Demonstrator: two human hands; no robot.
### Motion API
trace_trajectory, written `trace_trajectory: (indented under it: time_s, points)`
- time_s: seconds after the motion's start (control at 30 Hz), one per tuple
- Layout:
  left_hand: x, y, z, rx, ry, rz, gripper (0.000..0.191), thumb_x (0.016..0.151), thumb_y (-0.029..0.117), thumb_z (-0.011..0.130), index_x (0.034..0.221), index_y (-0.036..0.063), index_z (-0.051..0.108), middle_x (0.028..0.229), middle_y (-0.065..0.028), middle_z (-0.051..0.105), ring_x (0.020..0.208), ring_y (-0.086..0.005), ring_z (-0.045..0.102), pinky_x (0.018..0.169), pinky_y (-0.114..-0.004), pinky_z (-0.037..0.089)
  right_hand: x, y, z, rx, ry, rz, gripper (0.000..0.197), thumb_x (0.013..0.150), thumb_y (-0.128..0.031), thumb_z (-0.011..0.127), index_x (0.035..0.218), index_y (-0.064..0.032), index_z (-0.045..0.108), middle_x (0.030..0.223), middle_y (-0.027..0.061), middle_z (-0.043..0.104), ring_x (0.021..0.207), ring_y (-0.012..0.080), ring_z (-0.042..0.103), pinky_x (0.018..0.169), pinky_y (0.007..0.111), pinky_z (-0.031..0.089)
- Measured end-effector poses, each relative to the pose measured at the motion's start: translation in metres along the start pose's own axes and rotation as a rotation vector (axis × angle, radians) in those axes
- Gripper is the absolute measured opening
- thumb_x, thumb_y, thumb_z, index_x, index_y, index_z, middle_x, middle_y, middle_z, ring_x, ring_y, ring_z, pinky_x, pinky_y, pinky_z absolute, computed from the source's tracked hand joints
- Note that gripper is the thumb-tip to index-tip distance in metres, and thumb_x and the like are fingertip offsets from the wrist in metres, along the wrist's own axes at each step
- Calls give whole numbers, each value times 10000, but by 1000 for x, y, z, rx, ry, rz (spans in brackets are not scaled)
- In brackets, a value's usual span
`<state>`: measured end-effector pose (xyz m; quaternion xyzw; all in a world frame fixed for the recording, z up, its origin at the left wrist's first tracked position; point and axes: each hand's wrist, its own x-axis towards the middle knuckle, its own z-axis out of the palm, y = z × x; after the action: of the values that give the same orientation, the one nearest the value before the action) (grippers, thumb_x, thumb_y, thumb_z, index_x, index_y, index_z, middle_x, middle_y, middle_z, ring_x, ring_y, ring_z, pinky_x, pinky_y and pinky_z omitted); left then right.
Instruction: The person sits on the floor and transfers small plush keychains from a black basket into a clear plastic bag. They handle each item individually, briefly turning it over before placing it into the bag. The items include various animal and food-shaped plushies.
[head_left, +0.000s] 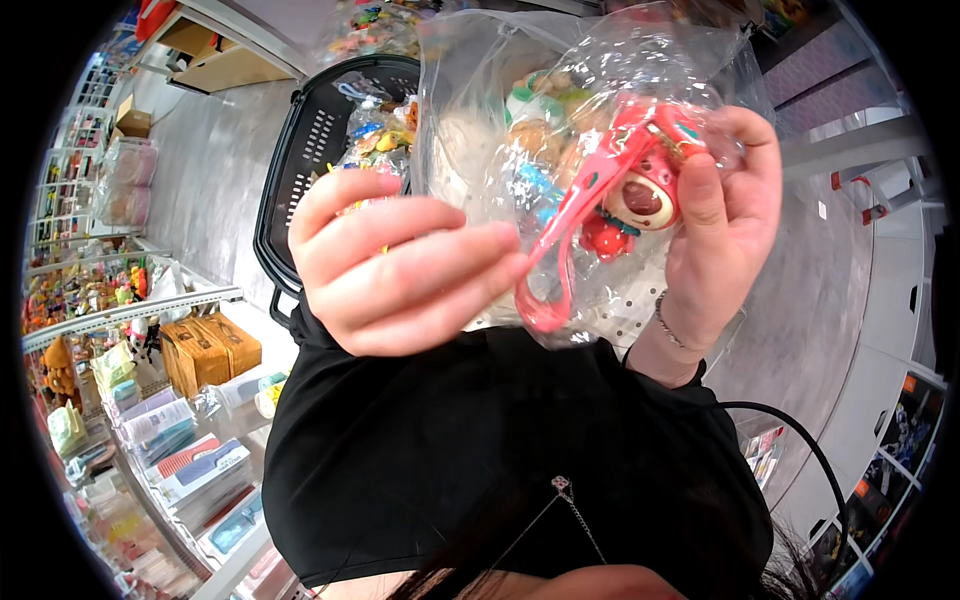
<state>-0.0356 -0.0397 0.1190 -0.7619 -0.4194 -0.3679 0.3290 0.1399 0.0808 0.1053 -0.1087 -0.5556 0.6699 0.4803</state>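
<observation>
My right hand (720, 217) pinches a keychain (637, 195) between thumb and fingers. The keychain has a pink-red bear figure with a cream muzzle and a brown nose, on a red-pink wrist strap (559, 240), inside a clear plastic wrapper. The strap's loop hangs toward my left hand (405, 262). That hand is slightly blurred, its fingers extended and its fingertips beside the loop; whether they touch it is unclear. Behind the keychain, a large clear plastic bag (465, 112) holds several wrapped figures, one of them green and white (532, 105).
A black plastic shopping basket (307, 142) with wrapped trinkets (382, 135) stands behind my left hand. Shelves of small goods (187, 472) line the left, with a wooden box (210, 349). A black cable (806, 435) curves at the right, near white cabinets (885, 285).
</observation>
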Motion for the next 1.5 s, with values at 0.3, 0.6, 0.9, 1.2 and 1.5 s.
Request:
trace_trajectory:
  time_s: [0.3, 0.6, 0.9, 1.2, 1.5]
  points:
    - [-52, -43, 8, -429, 388, -575, 281, 841, 159, 575, 1043, -35, 546, 1076, -238, 572, 895, -254, 590, 839, -360, 468, 21, 0, -29, -390, 123, -550, 236, 841, 3, 613, 911, -41, 391, 1151, 248, 539, 985, 245, 599, 824, 306, 495]
    - [-282, -117, 21, -287, -144, -1524, 215, 891, 119, 565, 1081, 21, 581, 1002, -42, 621, 912, -120, 570, 841, -249, 437, 0, -10, -51, -1332, -178, -264, 217, 831, -225, 577, 713, -43, 563, 745, 74, 600, 866, 255, 636, 950, 433, 376]
    - [-439, -111, 99, -294, -786, -1755, 844, 669, 454, 742, 1277, -39, 426, 1216, -270, 522, 1130, -331, 531, 938, -375, 429, -16, 8, -54, -1240, -413, -313, 136, 670, -105, 638, 597, -67, 530, 550, 16, 518, 686, 223, 641, 1015, 501, 308]
    - [-428, -105, 119, 152, -706, -1663, 620, 636, 390, 763, 1047, -42, 593, 861, -171, 653, 818, -281, 641, 754, -338, 491, -24, 18, -43, -1157, -370, -324, 123, 623, -39, 642, 585, -70, 529, 549, 24, 525, 650, 204, 623, 973, 484, 361]
    - [-258, -124, 62, -664, 340, -1656, 274, 783, 156, 714, 981, 46, 560, 875, -7, 600, 759, -70, 543, 687, -214, 431, -17, 19, -38, -1113, -405, -335, 130, 606, -58, 677, 595, -66, 548, 562, 29, 536, 631, 203, 606, 920, 470, 409]
